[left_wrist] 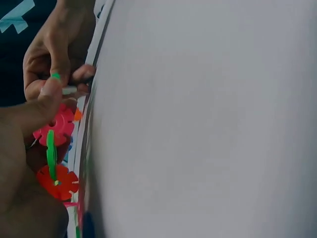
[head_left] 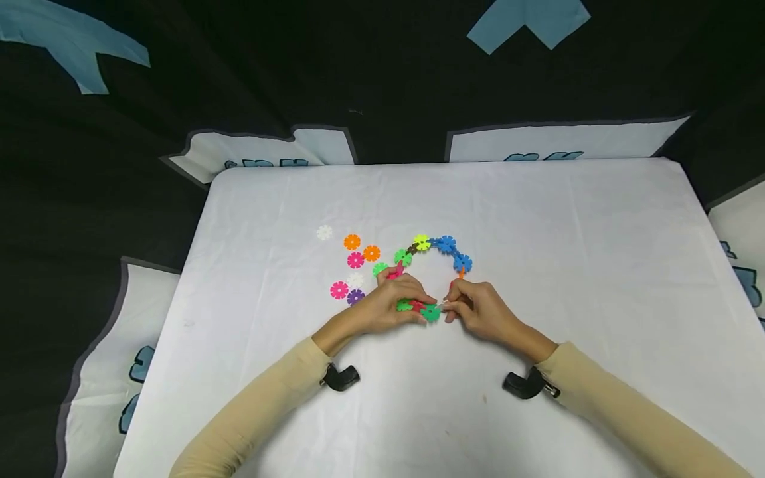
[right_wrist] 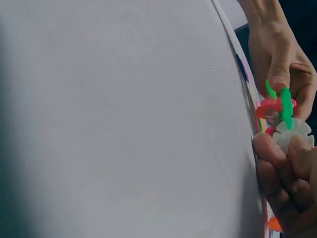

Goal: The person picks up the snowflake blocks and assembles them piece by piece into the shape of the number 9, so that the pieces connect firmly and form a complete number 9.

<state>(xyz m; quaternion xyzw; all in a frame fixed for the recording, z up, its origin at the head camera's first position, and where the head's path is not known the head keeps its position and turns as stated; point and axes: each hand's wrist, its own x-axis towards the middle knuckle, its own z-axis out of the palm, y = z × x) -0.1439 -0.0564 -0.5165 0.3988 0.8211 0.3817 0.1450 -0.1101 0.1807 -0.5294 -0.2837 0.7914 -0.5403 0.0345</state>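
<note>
"Green plastic, edge-on from the right wrist, and that green disc (right_wrist: 286, 106) meets the white disc (right_wrist: 294, 133)! Whereabouts?"

"Near the middle of the white-covered table (head_left: 574, 318), between the hands. Left hand (head_left: 388, 307) clamps the green end of the chain of discs (head_left: 403, 257); right hand (head_left: 481, 311) pinches the white one."

"Joining step, I'd judge. Fully seated?"

"Can't tell! To my eye, the next move calls for slot lined up on slot, then a straight push, left hand steady."

"And its lie, from the head?"

"Long axis of this end runs nine to three o'clock, green tip pointing at three. Farther out, the chain curves past the yellow disc (head_left: 422, 242) near twelve to the blue discs (head_left: 463, 263) at one. Covered links, no idea."

"Loose discs (head_left: 355, 259) sit at ten to eleven from the left hand!"
</note>
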